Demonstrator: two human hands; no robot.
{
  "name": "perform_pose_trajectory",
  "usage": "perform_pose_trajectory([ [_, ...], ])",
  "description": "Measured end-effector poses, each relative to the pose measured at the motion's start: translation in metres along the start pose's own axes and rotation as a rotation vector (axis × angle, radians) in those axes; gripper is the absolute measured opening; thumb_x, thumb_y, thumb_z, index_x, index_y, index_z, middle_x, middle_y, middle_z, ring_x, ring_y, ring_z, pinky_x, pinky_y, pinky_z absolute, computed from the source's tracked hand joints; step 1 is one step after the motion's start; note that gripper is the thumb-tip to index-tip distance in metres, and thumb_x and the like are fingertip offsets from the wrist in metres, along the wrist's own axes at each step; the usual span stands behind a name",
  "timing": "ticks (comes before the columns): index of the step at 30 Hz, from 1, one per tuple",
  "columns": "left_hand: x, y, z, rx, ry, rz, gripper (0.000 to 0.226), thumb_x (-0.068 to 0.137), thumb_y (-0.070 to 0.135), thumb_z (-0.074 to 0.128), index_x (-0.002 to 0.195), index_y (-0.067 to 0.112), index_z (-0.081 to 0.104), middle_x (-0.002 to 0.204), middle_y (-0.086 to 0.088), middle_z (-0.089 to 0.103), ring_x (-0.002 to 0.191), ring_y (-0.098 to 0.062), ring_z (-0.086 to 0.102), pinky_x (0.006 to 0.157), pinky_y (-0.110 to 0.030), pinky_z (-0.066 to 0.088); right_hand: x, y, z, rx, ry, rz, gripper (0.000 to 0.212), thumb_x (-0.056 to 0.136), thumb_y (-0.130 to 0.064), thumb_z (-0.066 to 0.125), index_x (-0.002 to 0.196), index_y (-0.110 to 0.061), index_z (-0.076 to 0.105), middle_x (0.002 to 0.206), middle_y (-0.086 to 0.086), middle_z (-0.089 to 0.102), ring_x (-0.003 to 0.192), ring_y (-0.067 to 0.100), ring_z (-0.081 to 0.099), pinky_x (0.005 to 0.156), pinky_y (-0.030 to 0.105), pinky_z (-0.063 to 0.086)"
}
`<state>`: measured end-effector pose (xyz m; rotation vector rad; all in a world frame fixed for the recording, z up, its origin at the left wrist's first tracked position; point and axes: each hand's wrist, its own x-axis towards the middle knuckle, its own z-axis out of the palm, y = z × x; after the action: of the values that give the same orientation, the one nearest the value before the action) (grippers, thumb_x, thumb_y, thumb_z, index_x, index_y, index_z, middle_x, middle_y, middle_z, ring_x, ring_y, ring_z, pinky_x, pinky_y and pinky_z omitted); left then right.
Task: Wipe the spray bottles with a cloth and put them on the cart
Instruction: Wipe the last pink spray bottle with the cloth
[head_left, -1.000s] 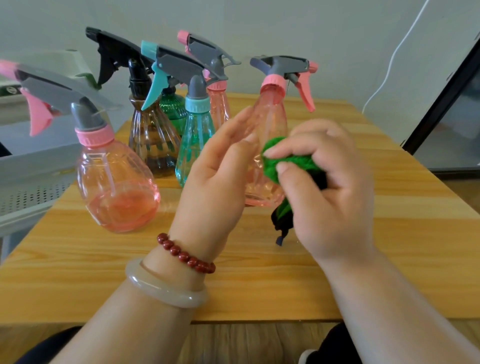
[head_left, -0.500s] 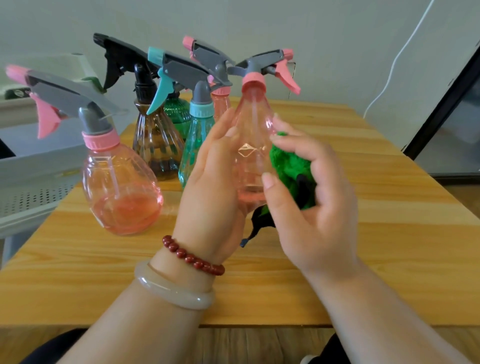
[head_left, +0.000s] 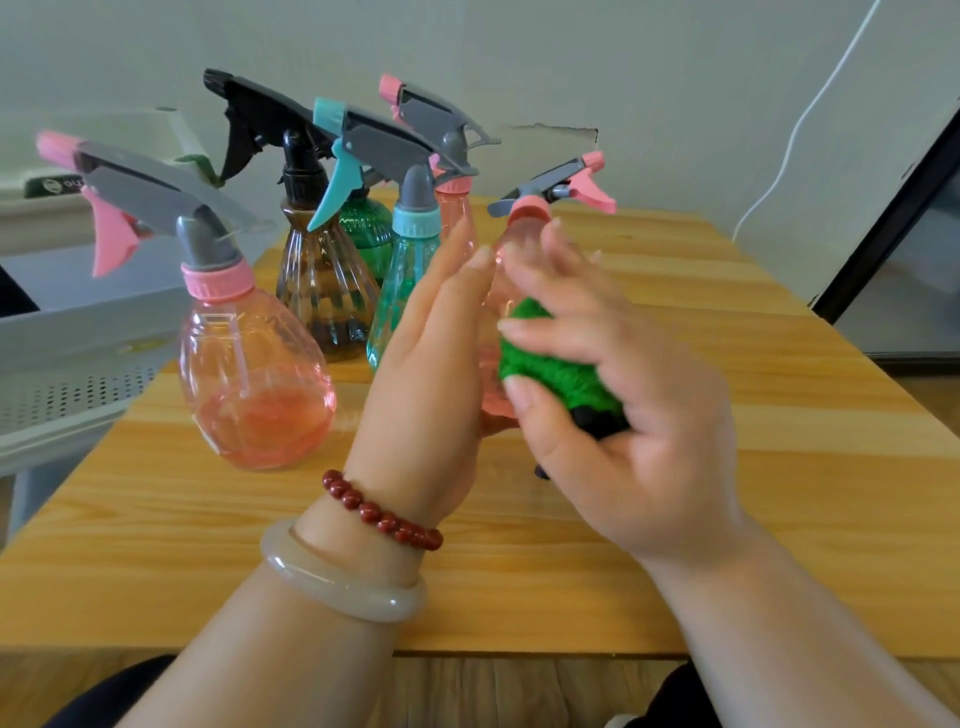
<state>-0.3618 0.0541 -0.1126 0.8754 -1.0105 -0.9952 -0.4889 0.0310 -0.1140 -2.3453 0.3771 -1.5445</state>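
Left hand (head_left: 431, 364) is cupped on the bottle (head_left: 522, 228), fingers nearly straight up its side, thumb hidden. The bottle is held up over the table (head_left: 779, 467), btw the two hands. Vs half a sec ago its top has come down a bit. It stood pretty much upright then; now it leans off to the right, pink trigger pointing right same as before.

Right hand (head_left: 623, 426) clamps the green cloth (head_left: 550, 358) in its palm and presses it on the bottle's right side, lower half. Half a sec ago those fingers wrapped tighter round the cloth. Now they're splayed looser and blurry, so can't tell exactly how they lie. A full sec ago the cloth was bunched at the fingertips, in front of the bottle.

Rest hasn't budged: fat pink bottle (head_left: 254, 374), brown bottle (head_left: 322, 291), green bottle (head_left: 366, 223), teal bottle (head_left: 402, 291) and back pink bottle (head_left: 457, 208) all stand at the table's left. Cart (head_left: 78, 364) at far left, same spot.
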Motion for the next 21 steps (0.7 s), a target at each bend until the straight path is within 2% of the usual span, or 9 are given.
perform_pose_trajectory([
  [1, 0.000, 0.000, 0.000, 0.018, 0.001, 0.007, 0.041, 0.104, 0.039, 0.046, 0.142, 0.023, 0.053, 0.138, -0.006, 0.060, 0.112, -0.002, 0.063, 0.085, -0.023, 0.056, 0.000, 0.002, 0.000, -0.038, -0.012, -0.037, 0.018, 0.090, -0.006, 0.060, 0.106, 0.000, 0.067, 0.134, 0.019, 0.057, 0.137, 0.028, 0.046, 0.114, 0.049, 0.036],
  [3, -0.002, -0.002, 0.001, 0.020, 0.000, 0.017, 0.039, 0.102, 0.036, 0.045, 0.139, 0.028, 0.055, 0.135, 0.000, 0.063, 0.122, -0.013, 0.061, 0.095, -0.037, 0.054, 0.002, 0.005, -0.002, -0.067, 0.032, -0.015, 0.018, 0.092, -0.006, 0.059, 0.105, 0.001, 0.068, 0.132, 0.019, 0.058, 0.133, 0.026, 0.051, 0.111, 0.044, 0.041],
  [5, -0.004, -0.003, 0.004, 0.008, 0.023, -0.004, 0.042, 0.093, 0.041, 0.049, 0.134, 0.037, 0.058, 0.132, 0.005, 0.064, 0.122, -0.023, 0.062, 0.099, -0.054, 0.050, 0.004, 0.007, -0.003, -0.014, 0.145, 0.140, 0.016, 0.094, -0.008, 0.058, 0.106, -0.007, 0.068, 0.128, 0.012, 0.064, 0.127, 0.016, 0.057, 0.107, 0.034, 0.045],
  [9, -0.006, -0.007, 0.007, 0.025, 0.062, 0.018, 0.042, 0.090, 0.039, 0.052, 0.131, 0.040, 0.059, 0.129, 0.007, 0.066, 0.117, -0.023, 0.065, 0.096, -0.056, 0.052, 0.006, 0.006, 0.000, 0.265, 0.297, 0.490, 0.015, 0.095, -0.010, 0.059, 0.100, -0.018, 0.071, 0.115, -0.007, 0.072, 0.115, 0.002, 0.062, 0.102, 0.030, 0.049],
  [11, -0.007, -0.008, 0.007, 0.057, 0.067, 0.041, 0.039, 0.094, 0.034, 0.050, 0.132, 0.034, 0.059, 0.124, 0.009, 0.068, 0.114, -0.013, 0.066, 0.096, -0.044, 0.055, 0.003, 0.002, 0.004, 0.159, 0.207, 0.387, 0.016, 0.095, -0.009, 0.059, 0.104, -0.015, 0.070, 0.125, -0.001, 0.068, 0.126, 0.006, 0.056, 0.108, 0.030, 0.045],
  [14, -0.008, -0.005, 0.011, 0.075, 0.095, 0.091, 0.034, 0.106, 0.018, 0.041, 0.137, 0.020, 0.054, 0.112, 0.021, 0.065, 0.100, 0.015, 0.061, 0.081, -0.008, 0.050, -0.002, -0.001, 0.004, -0.070, 0.056, 0.052, 0.019, 0.094, -0.007, 0.059, 0.109, -0.002, 0.069, 0.131, 0.014, 0.061, 0.136, 0.021, 0.048, 0.113, 0.040, 0.040],
  [16, -0.007, -0.001, 0.012, 0.092, 0.047, 0.086, 0.036, 0.102, 0.026, 0.044, 0.134, 0.029, 0.058, 0.116, 0.013, 0.069, 0.110, -0.002, 0.065, 0.090, -0.032, 0.057, 0.001, 0.005, -0.001, -0.062, 0.099, 0.092, 0.020, 0.095, -0.008, 0.059, 0.111, -0.004, 0.068, 0.133, 0.013, 0.059, 0.135, 0.018, 0.050, 0.112, 0.036, 0.041],
  [18, -0.005, -0.002, 0.010, 0.099, 0.014, 0.070, 0.039, 0.090, 0.036, 0.052, 0.128, 0.040, 0.062, 0.127, 0.007, 0.067, 0.120, -0.024, 0.063, 0.099, -0.057, 0.050, 0.005, 0.009, -0.006, 0.123, 0.273, 0.351, 0.018, 0.095, -0.014, 0.060, 0.108, -0.018, 0.072, 0.132, 0.004, 0.063, 0.128, 0.009, 0.055, 0.108, 0.033, 0.045],
  [21, -0.007, -0.001, 0.010, 0.130, 0.014, 0.090, 0.044, 0.085, 0.040, 0.054, 0.129, 0.041, 0.061, 0.127, 0.004, 0.067, 0.116, -0.027, 0.064, 0.097, -0.059, 0.050, 0.007, 0.011, -0.005, 0.328, 0.371, 0.576, 0.025, 0.092, -0.022, 0.062, 0.115, -0.027, 0.072, 0.124, -0.010, 0.068, 0.116, 0.001, 0.061, 0.103, 0.035, 0.049],
])
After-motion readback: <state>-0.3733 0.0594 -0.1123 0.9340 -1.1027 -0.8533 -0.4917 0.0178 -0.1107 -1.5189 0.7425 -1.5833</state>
